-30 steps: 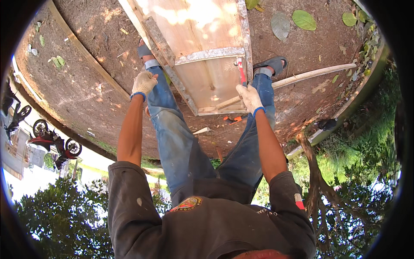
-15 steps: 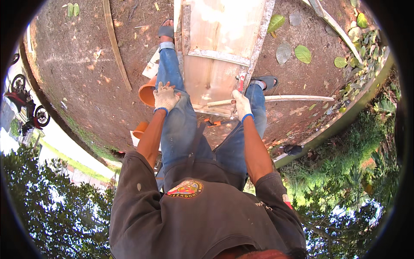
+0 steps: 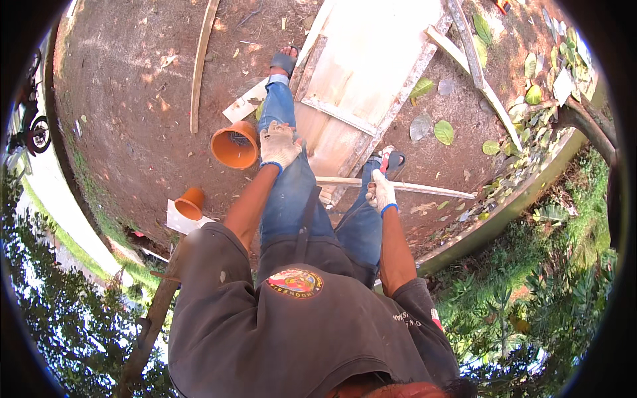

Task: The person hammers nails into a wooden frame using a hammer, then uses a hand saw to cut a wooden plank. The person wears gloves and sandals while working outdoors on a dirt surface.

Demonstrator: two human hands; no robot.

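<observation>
My right hand [image 3: 381, 192], in a pale work glove with a blue cuff, is closed around a red-handled hammer [image 3: 385, 161] beside my right shin. The hammer's head is small and hard to make out against my sandal. My left hand [image 3: 280, 144], gloved the same way, lies on my left knee with fingers spread, holding nothing. Between my feet lies a wooden panel [image 3: 332, 136] framed with narrow battens [image 3: 340, 116]. A thin wooden strip [image 3: 424, 188] crosses the panel's near end and runs to the right past my right leg.
Left of my knee stands an orange pot [image 3: 235, 159] with greyish contents, too small to name. A smaller orange pot [image 3: 190, 203] lies nearer. Long wood strips [image 3: 201, 73] lie at left and more wood pieces [image 3: 488, 93] at right. A low curb [image 3: 491, 222] bounds the right side.
My view has turned, so the panel appears tilted. My right hand with the hammer has moved right, away from the panel's near end. My left hand stays on my knee.
</observation>
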